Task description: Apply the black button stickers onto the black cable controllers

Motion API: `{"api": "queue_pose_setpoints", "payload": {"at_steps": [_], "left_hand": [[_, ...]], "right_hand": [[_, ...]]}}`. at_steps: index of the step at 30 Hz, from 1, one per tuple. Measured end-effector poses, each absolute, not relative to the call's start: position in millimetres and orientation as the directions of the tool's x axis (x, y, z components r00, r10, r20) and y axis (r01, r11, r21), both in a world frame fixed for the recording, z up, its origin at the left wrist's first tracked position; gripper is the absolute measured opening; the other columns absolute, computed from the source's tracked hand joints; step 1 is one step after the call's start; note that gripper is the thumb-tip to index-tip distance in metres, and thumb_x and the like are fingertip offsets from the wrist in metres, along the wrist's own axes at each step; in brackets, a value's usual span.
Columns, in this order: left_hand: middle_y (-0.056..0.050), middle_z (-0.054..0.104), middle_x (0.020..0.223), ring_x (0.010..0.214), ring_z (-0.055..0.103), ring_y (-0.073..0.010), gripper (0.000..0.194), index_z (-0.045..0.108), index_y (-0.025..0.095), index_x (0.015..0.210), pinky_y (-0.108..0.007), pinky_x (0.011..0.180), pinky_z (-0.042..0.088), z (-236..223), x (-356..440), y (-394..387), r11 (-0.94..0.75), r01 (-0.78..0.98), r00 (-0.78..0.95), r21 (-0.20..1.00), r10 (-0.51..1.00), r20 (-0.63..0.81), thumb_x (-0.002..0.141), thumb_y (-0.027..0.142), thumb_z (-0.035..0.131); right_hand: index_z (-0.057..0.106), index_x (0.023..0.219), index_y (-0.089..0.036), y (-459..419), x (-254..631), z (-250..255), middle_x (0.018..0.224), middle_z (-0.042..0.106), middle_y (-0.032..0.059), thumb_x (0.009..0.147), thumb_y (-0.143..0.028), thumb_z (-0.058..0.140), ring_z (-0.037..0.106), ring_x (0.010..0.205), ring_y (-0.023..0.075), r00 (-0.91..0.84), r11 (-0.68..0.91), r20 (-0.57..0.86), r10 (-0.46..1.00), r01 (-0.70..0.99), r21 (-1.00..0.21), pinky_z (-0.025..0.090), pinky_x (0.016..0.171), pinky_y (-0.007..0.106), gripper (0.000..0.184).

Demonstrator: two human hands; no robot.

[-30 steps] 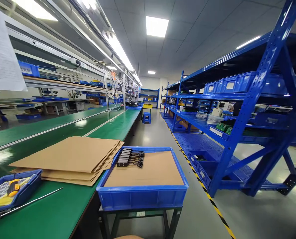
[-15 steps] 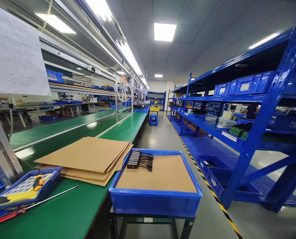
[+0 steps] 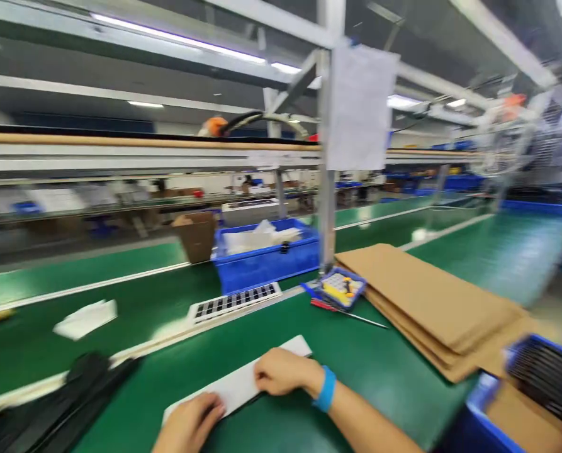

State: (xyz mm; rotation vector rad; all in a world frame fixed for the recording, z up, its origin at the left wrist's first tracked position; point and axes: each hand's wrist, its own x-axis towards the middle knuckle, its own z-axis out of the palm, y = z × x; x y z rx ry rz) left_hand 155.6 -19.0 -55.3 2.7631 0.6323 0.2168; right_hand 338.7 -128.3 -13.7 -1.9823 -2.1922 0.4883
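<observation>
A long, flat white strip (image 3: 236, 385) lies slantwise above the green bench top, with a thin dark edge showing beneath its near side. My left hand (image 3: 193, 420) grips its near-left end, thumb and fingers curled at the edge. Farther right along the strip, my right hand (image 3: 283, 372) has its fingers bent inward and pressed on it. A blue band circles the right wrist. What the fingertips press on is partly hidden.
Beyond lie a white sheet with black rectangles (image 3: 236, 303), a blue bin (image 3: 266, 263), a small blue tray (image 3: 341, 286) and a screwdriver (image 3: 325, 306). Cardboard sheets (image 3: 432, 302) and a blurred blue crate (image 3: 486, 402) are rightward; a black bundle (image 3: 58, 402) is left.
The view has swung left from the aisle and shelving to the bench. Both hands have come into sight on the white strip. The blue crate now holds more of its surface covered by black items.
</observation>
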Motion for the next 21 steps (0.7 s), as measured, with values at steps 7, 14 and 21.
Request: {"api": "queue_pose_setpoints", "payload": {"at_steps": [7, 14, 21], "left_hand": [[-0.002, 0.067, 0.087, 0.080, 0.062, -0.0154, 0.019, 0.061, 0.019, 0.086, -0.022, 0.070, 0.043, -26, 153, -24, -0.818, 0.481, 0.872, 0.316, 0.483, -0.076, 0.088, 0.029, 0.045], [-0.007, 0.065, 0.096, 0.089, 0.060, -0.0213, 0.016, 0.059, 0.016, 0.092, -0.030, 0.077, 0.045, -34, 135, -30, -0.858, 0.401, 0.910, 0.319, 0.413, -0.034, 0.088, 0.022, 0.045], [-0.001, 0.066, 0.088, 0.083, 0.061, -0.0157, 0.008, 0.061, 0.019, 0.086, -0.022, 0.072, 0.045, -30, 138, -16, -0.865, 0.315, 0.944, 0.391, 0.328, -0.034, 0.085, 0.024, 0.055]], "right_hand": [[0.059, 0.079, -0.015, -134, 334, -40, 0.081, 0.064, 0.0058, 0.084, -0.010, 0.042, 0.057, 0.075, 0.0182, -0.058, 0.066, 0.033, 0.998, 0.903, -0.424, 0.036, 0.064, 0.025, 0.018], [0.050, 0.071, -0.020, -144, 349, -43, 0.069, 0.056, 0.0006, 0.085, -0.019, 0.041, 0.050, 0.065, 0.0175, -0.112, 0.067, -0.057, 0.992, 0.855, -0.514, 0.032, 0.060, 0.025, 0.017], [0.045, 0.072, -0.021, -136, 340, -47, 0.073, 0.055, 0.0026, 0.089, -0.027, 0.034, 0.051, 0.070, 0.0193, -0.101, 0.073, -0.021, 0.995, 0.833, -0.548, 0.034, 0.064, 0.027, 0.021]]}}
